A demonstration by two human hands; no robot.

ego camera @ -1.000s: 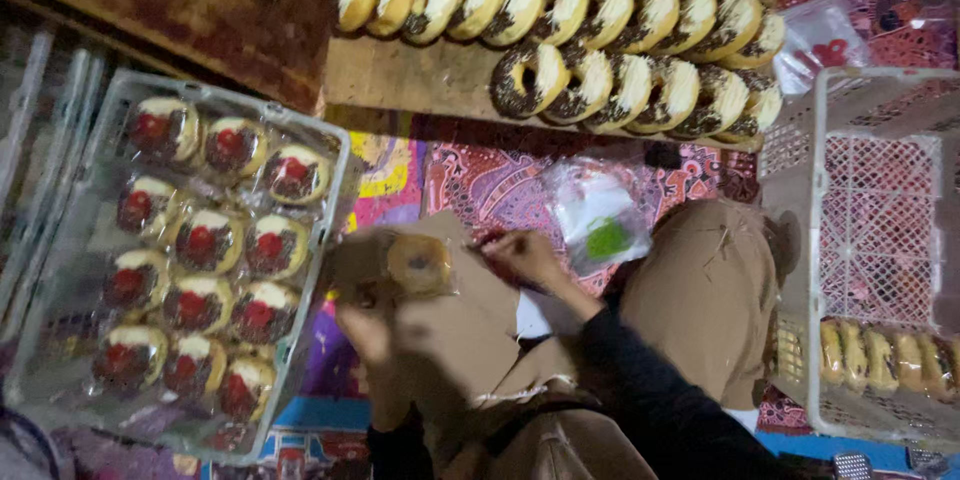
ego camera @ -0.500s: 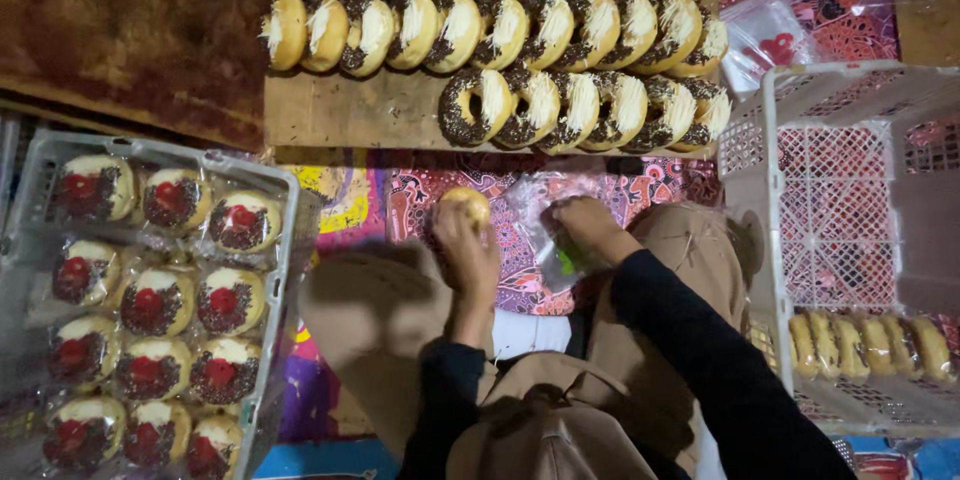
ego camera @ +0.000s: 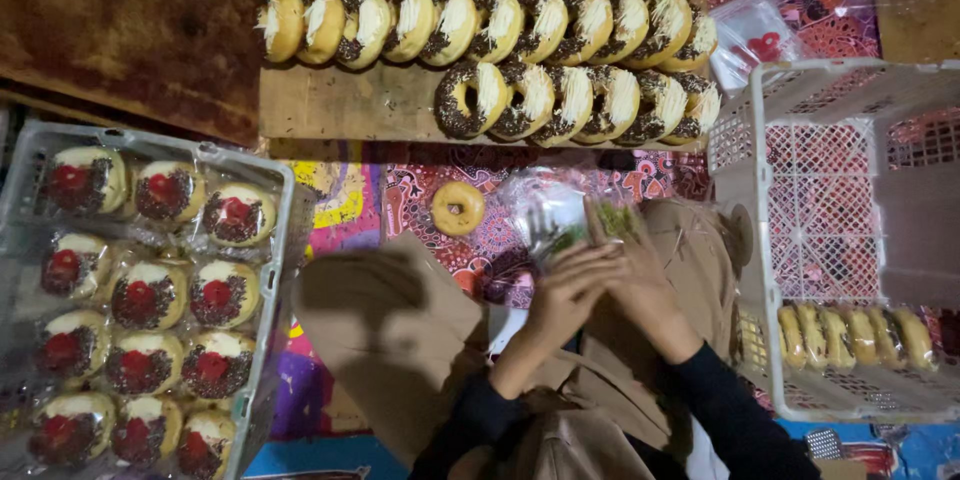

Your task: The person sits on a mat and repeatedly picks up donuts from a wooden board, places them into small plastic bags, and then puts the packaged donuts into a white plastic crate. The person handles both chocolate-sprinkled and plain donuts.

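Patterned cloth [ego camera: 500, 230] covers the floor under your knees. Your left hand [ego camera: 568, 292] and right hand [ego camera: 632, 275] meet over your lap, fingers curled, together pinching a clear plastic bag [ego camera: 560, 220]. One plain doughnut [ego camera: 458, 208] lies on the cloth just left of the bag. Topped doughnuts [ego camera: 520, 50] line the wooden board [ego camera: 350, 105] beyond.

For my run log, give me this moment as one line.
left hand: on clear plastic bag | right hand: on same bag | plain doughnut: lying apart on patterned cloth | wrapped doughnuts: left tray
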